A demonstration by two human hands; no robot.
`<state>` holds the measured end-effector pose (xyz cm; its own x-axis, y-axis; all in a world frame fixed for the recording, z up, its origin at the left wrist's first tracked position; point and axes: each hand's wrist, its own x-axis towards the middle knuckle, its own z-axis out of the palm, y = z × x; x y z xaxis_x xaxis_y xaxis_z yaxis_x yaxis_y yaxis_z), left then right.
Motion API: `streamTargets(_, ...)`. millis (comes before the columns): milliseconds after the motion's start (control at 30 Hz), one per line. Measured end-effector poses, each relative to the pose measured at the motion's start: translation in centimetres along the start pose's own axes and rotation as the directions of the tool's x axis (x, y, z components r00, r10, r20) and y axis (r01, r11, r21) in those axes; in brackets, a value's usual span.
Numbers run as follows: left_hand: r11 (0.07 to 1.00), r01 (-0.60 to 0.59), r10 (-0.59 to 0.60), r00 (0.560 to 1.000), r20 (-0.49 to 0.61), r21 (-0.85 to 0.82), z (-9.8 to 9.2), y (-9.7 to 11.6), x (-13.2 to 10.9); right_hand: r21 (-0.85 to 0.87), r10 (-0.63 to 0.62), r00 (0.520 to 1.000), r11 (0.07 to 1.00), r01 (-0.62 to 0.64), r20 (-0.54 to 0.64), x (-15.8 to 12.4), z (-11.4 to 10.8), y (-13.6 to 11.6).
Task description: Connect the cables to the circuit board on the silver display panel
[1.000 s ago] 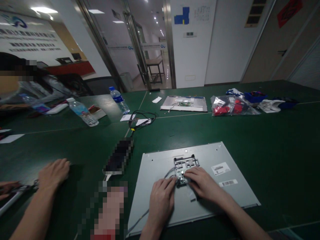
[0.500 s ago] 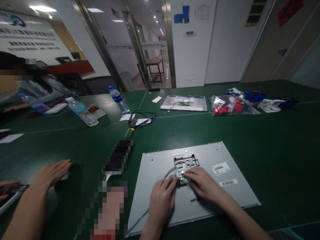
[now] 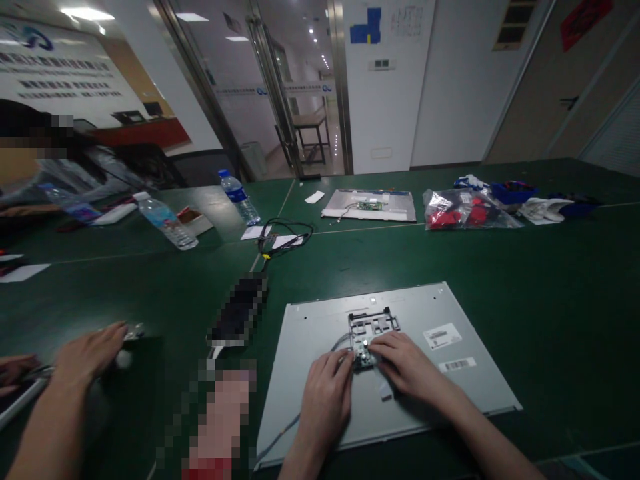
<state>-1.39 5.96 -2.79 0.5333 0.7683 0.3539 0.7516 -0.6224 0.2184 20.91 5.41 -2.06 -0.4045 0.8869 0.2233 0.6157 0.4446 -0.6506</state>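
A flat grey display panel [image 3: 310,373] lies back side up on the green table before me. Near its middle sits a small green circuit board [image 3: 363,358], just below a black-framed bracket [image 3: 370,323]. My left hand [image 3: 327,390] grips the board's left edge with bent fingers, close to where a grey cable [image 3: 340,343] comes in. On the board's right side, my right hand [image 3: 407,363] is closed with its fingertips pressed to it. Its palm partly covers a pale strip [image 3: 385,390] below the board. What the fingertips press exactly is hidden.
Another person's hand [image 3: 90,357] works at the left with small shiny pieces. Further back are water bottles [image 3: 167,220], a black cable [image 3: 287,243], a second panel [image 3: 340,207], a clear bag with red items [image 3: 465,210] and gloves [image 3: 543,210]. A pixelated dark object [image 3: 240,310] lies left of the panel.
My left hand has shifted very slightly up and left at the board's edge; my right hand stays in place. The other person's hand at left has drawn back leftward, showing shiny pieces.
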Motion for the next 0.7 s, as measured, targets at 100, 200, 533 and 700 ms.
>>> streamTargets(100, 1.0, -0.014, 0.014, 1.0, 0.004, -0.02, 0.21, -0.12, -0.05, 0.001, -0.004, 1.0, 1.0, 0.004, -0.001, 0.0, -0.04, -0.03)
streamTargets(200, 1.0, -0.009, 0.009, 1.0, 0.016, -0.019, 0.31, -0.22, -0.1, 0.005, -0.002, 1.0, 1.0, 0.002, -0.002, 0.02, -0.1, -0.09)
streamTargets(533, 0.997, -0.047, 0.048, 0.999, 0.002, -0.066, 0.03, -0.38, -0.33, -0.009, 0.011, 1.0, 1.0, -0.011, 0.009, 0.01, -0.16, -0.27)
streamTargets(700, 0.998, -0.026, 0.027, 1.0, 0.016, -0.053, -0.05, -0.4, -0.32, -0.007, 0.011, 1.0, 1.0, -0.01, 0.006, -0.03, -0.12, -0.24)
